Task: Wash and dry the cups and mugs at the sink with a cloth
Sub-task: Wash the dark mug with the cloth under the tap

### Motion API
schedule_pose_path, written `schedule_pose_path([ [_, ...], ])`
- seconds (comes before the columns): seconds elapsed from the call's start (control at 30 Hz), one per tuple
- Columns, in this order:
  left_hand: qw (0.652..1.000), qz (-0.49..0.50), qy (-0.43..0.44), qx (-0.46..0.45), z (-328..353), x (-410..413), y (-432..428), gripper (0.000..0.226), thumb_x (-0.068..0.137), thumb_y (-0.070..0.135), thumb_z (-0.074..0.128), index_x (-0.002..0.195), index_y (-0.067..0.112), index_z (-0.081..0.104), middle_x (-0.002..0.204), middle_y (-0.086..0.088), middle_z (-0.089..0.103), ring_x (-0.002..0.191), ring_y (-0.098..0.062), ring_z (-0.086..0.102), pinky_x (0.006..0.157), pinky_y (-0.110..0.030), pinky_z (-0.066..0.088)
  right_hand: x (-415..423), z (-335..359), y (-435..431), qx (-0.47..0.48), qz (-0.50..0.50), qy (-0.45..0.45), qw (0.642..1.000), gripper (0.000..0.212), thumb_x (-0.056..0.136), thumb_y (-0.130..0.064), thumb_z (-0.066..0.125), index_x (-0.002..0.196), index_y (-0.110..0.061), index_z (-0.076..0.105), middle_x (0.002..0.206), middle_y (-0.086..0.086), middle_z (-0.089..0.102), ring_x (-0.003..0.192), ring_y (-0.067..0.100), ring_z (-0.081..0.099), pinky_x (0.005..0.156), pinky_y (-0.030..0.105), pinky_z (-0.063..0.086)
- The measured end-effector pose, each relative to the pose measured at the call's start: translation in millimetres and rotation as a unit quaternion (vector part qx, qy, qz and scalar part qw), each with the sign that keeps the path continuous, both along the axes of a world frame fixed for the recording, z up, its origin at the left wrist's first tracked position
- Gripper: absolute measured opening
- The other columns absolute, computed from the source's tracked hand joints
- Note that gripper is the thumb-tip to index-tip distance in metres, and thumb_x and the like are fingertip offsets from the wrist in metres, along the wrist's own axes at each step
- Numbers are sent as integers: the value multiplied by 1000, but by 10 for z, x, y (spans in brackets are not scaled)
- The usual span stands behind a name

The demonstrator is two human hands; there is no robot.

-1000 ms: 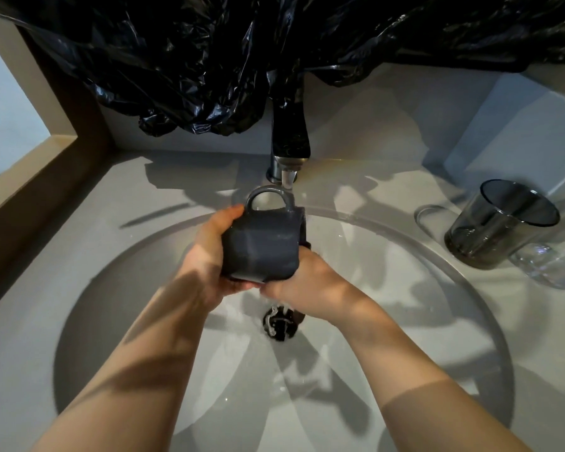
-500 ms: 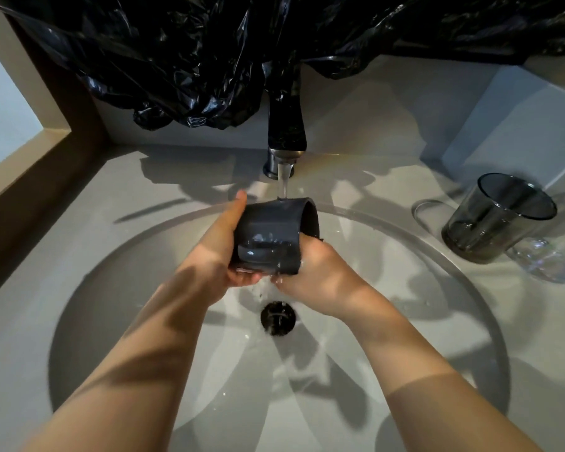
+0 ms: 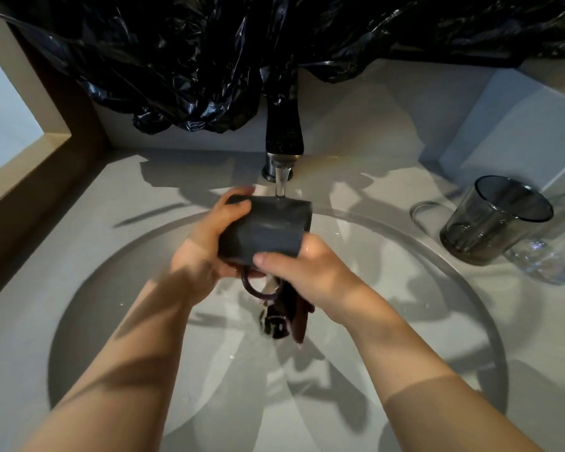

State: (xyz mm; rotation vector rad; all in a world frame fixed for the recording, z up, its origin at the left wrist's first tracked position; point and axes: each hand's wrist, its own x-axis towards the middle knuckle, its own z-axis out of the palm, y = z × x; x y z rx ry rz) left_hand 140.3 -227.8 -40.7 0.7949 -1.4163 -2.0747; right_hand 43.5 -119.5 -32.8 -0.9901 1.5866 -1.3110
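Observation:
A dark grey mug point(image 3: 265, 228) lies on its side under the running tap point(image 3: 282, 138), its handle pointing down toward the drain. My left hand point(image 3: 209, 243) grips the mug's left end, fingers curled over the top. My right hand point(image 3: 302, 272) holds the mug from below and the right, thumb pressed on its near side. A dark cloth point(image 3: 296, 316) hangs from under my right hand, over the drain point(image 3: 273, 326). Water falls onto the top of the mug.
A round white basin point(image 3: 437, 321) sits in a pale counter. At the right on the counter stand a smoky grey glass point(image 3: 490, 220) and a clear glass point(image 3: 555, 256). Black plastic sheeting point(image 3: 242, 53) hangs above the tap. A wooden frame point(image 3: 30, 177) borders the left.
The mug has been turned in my hands under the water: its handle went from the top round to the bottom. A dark cloth now shows hanging below my right hand.

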Motion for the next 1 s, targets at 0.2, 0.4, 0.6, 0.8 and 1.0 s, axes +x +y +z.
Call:
schedule_pose_path([
  [0.2,992,115,-37,31,44,-152,148,17,90,40,56,92,25,65,81,2,69,72,-16,65,55,-27,51,38,-127,-39,70,-41,63,995,34,72,-40,76,102,-27,67,106,0,69,108,18,60,97,35,49],
  [0.4,959,127,-31,-252,-34,-126,205,15,80,40,55,95,37,59,87,16,62,76,7,58,67,-9,47,-58,63,22,-6,-34,-305,952,39,71,-22,67,108,-11,65,96,8,73,86,21,70,78,29,56],
  [0.6,994,10,-83,64,45,-86,133,47,83,62,53,110,25,64,106,-9,72,96,-28,67,77,-48,57,-19,34,51,31,-53,128,990,27,83,-19,71,109,-17,66,109,5,69,102,1,51,105,34,40],
  [0.8,981,118,-62,142,5,-232,168,33,89,54,54,95,24,66,84,-3,74,80,-23,67,62,-35,52,-39,-43,39,123,-14,274,954,35,80,-40,71,112,-29,62,108,-7,65,113,4,39,113,34,26],
  [1.0,962,97,-31,-253,-13,-170,169,16,83,42,51,97,41,58,94,22,60,86,9,55,75,-11,46,-163,-38,49,9,29,-201,979,46,65,11,67,103,-14,66,98,2,72,95,17,67,83,24,52],
])
